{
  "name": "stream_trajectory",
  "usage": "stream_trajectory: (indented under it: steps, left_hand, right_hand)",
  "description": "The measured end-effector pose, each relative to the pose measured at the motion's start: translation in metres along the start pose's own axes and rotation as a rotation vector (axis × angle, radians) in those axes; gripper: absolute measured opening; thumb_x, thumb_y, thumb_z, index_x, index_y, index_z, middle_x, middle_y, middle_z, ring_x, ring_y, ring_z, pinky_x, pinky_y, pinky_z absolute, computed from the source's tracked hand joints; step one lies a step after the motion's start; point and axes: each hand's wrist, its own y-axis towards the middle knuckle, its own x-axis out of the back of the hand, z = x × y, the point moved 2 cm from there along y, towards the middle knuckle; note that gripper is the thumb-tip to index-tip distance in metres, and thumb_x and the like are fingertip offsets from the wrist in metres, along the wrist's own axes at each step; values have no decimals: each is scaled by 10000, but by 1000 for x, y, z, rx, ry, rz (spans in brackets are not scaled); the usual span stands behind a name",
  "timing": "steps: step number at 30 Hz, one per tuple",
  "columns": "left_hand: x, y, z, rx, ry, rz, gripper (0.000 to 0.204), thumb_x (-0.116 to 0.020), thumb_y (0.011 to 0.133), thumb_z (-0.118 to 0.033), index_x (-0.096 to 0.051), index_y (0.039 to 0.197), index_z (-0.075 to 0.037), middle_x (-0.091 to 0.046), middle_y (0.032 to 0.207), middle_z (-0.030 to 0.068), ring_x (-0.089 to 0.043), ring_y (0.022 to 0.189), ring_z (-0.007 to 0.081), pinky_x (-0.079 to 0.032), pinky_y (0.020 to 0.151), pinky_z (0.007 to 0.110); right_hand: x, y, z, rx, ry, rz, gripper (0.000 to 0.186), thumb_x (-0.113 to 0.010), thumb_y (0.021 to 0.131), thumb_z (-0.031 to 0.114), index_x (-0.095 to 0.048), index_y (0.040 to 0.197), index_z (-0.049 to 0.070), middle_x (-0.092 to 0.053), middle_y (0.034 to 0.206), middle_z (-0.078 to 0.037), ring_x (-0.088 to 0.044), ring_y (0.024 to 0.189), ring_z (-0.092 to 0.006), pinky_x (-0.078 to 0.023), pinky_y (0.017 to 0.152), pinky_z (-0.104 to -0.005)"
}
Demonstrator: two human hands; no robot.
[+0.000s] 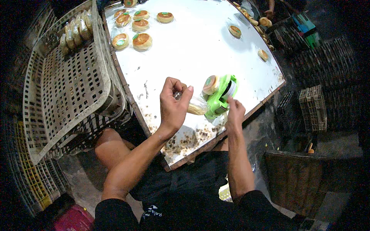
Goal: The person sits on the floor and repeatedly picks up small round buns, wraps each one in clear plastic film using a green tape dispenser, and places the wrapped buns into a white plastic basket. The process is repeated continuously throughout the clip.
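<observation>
The bagged bun point(196, 109) lies between the two hands, just to the right of the left hand point(175, 106) and to the left of the right hand point(236, 114), low against the near left side of a bright green tape dispenser point(220, 101). The left hand is closed, thumb against curled fingers, pinching the clear plastic of the bag, some of which shows bunched inside the grip; the bun itself sits outside the fingers, seen edge-on through the film. The right hand is at the near right side of the dispenser, its fingers bent inward; it is slightly blurred, and I cannot tell whether it pinches anything or touches the dispenser. Beyond the bagged bun, at the dispenser's far left side, is a wrapped bun with a green label point(211, 84), farther from the person than both hands. All this is near the close corner of the white worktop point(189, 50), whose surface is stained brown there. A cluster of wrapped buns point(142, 41) stands well apart at the far left, and two single buns point(235, 31) lie toward the far right. Left of the worktop is a grey plastic crate point(73, 77) with bagged bread point(75, 34) at its far end.
</observation>
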Motion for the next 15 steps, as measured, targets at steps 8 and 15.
stream_trajectory:
  steps: [8, 15]
  left_hand:
    - [2, 0, 16, 21, 9, -41, 214, -630, 905, -24, -425, 892, -86, -510, 836, 2, -489, 793, 81, -449, 733, 262]
    - [-1, 1, 30, 95, 127, -75, 216, -650, 881, -30, -438, 908, -58, -483, 821, 5, -466, 783, 107, -440, 740, 278]
  right_hand:
    - [9, -74, 4, -117, -38, 17, 335, -638, 947, 271, -699, 1032, -47, -676, 932, -86, -589, 915, -175, -453, 820, -308]
    - [-39, -102, 58, -39, 332, 265, 249, -611, 971, 245, -665, 906, 11, -616, 932, -56, -561, 951, -160, -427, 885, -311]
